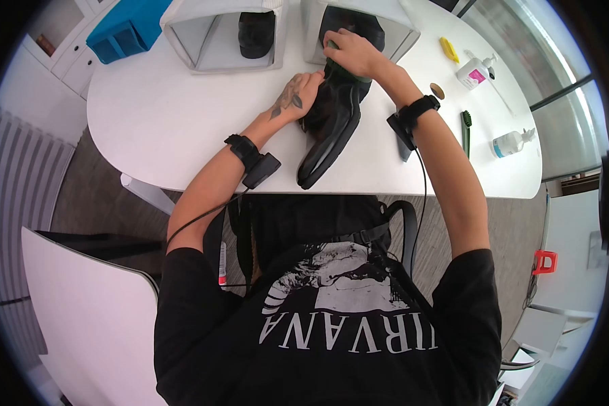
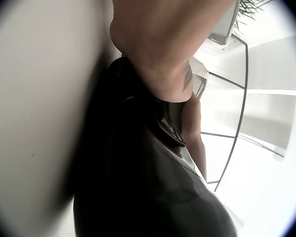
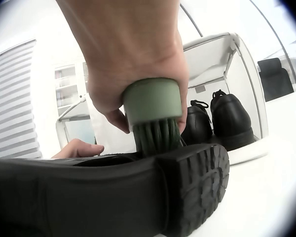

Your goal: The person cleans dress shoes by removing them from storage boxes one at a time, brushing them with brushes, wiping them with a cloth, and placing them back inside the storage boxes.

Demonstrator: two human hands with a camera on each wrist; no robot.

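A black leather shoe (image 1: 333, 128) lies tilted on its side on the white table, its toe toward the near edge. My left hand (image 1: 299, 96) grips it near the opening; in the left wrist view that hand (image 2: 160, 54) covers the shoe's upper end, its fingertips hidden. My right hand (image 1: 353, 53) holds a round-ended green brush (image 3: 153, 101) from above. Dark green bristles (image 3: 157, 136) press on the shoe's upper close to the heel. The shoe's ridged heel (image 3: 200, 190) faces right in the right wrist view.
Behind the hands stand two white fabric boxes (image 1: 223, 65) with black shoes (image 3: 231, 118) inside. A blue organizer (image 1: 130, 30) sits back left. Rightward lie a yellow object (image 1: 448, 49), a pump bottle (image 1: 474, 73), a spray bottle (image 1: 511, 143), a second green brush (image 1: 466, 132) and a brown disc (image 1: 437, 90).
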